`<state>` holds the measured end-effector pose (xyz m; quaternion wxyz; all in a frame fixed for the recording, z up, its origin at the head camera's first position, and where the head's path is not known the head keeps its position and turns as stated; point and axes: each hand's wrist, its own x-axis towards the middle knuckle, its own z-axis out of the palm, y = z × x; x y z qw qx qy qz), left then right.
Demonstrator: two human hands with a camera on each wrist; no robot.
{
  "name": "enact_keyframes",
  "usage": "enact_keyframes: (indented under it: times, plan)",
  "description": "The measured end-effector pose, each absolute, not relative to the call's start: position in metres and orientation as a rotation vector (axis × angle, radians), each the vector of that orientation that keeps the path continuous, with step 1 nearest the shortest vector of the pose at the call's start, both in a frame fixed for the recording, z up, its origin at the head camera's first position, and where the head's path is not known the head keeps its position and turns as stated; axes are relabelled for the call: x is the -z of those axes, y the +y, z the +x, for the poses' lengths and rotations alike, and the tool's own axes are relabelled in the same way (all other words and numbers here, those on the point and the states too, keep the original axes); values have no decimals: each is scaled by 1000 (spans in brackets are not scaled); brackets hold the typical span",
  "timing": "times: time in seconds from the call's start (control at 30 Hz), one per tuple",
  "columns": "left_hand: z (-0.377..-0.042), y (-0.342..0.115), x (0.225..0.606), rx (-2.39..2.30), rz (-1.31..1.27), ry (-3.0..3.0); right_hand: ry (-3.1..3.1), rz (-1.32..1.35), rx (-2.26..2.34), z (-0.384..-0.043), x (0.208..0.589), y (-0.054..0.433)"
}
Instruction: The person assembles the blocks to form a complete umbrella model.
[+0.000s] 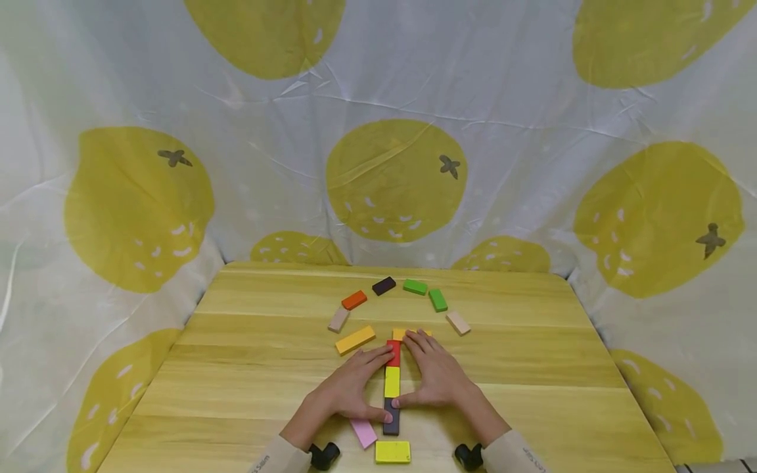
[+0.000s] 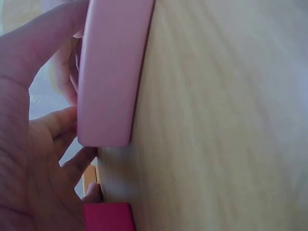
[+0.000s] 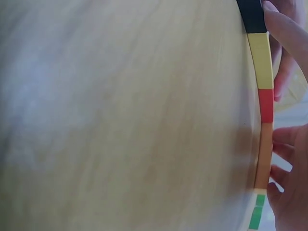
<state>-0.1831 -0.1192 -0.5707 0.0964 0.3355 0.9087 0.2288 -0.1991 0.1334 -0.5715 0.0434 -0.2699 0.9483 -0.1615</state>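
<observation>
A line of flat blocks runs toward the back: a black block (image 1: 391, 424), a yellow block (image 1: 392, 382) and a red block (image 1: 393, 353). An orange block (image 3: 264, 156) lies crosswise past the red one. My left hand (image 1: 350, 386) is on the left of the line, thumb on the black block and fingertips at the red block. On the other side, my right hand (image 1: 437, 374) touches the black block with its thumb, while its fingers reach the orange block. A pink block (image 2: 113, 72) lies partly beneath the left hand.
Another yellow block (image 1: 393, 452) lies at the near end of the line. Left of it is an orange-yellow block (image 1: 355, 340). Farther back, an arc holds a red-orange block (image 1: 354, 300), a dark block (image 1: 384, 286), green blocks (image 1: 415, 287) and pale wooden blocks (image 1: 458, 323). A lemon-print cloth (image 1: 508, 171) surrounds the table.
</observation>
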Motion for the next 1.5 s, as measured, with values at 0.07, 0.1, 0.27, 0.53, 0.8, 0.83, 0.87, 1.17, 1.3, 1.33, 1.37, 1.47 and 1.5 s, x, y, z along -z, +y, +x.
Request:
enact_keyframes:
  times: [0.07,0.1,0.27,0.53,0.8,0.83,0.87,1.17,1.3,1.33,1.37,1.47,1.5]
  plan:
    - [-182,-119,571,-677,997,2690,2894,-819,496,-199,571,134]
    - [-182,-119,572,-679,997,2689,2895,-818,492,-198,571,134]
    - [-183,-118,572,-692,998,2688,2913,-826,509,-200,572,135]
    - [-184,-117,569,-699,997,2688,2930,-833,511,-203,575,135]
    - [-184,-118,570,-690,993,2691,2914,-833,501,-203,575,135]
    - [-184,-118,570,-690,991,2690,2910,-835,504,-203,575,136]
    - [-184,-118,571,-692,990,2688,2906,-833,505,-203,575,136]
    - [-183,-119,569,-744,928,2686,2903,-840,490,-203,575,135]
    - [-186,-125,561,-865,803,2738,2902,-847,486,-203,575,134]
    - [-188,-127,559,-889,777,2769,2900,-846,486,-203,575,134]
    - [-190,-130,557,-917,761,2802,2899,-841,483,-203,575,134]
    - [-198,-141,550,-929,697,2927,2897,-832,474,-203,575,135]
    - [-202,-144,549,-914,680,2971,2895,-831,472,-203,575,135]
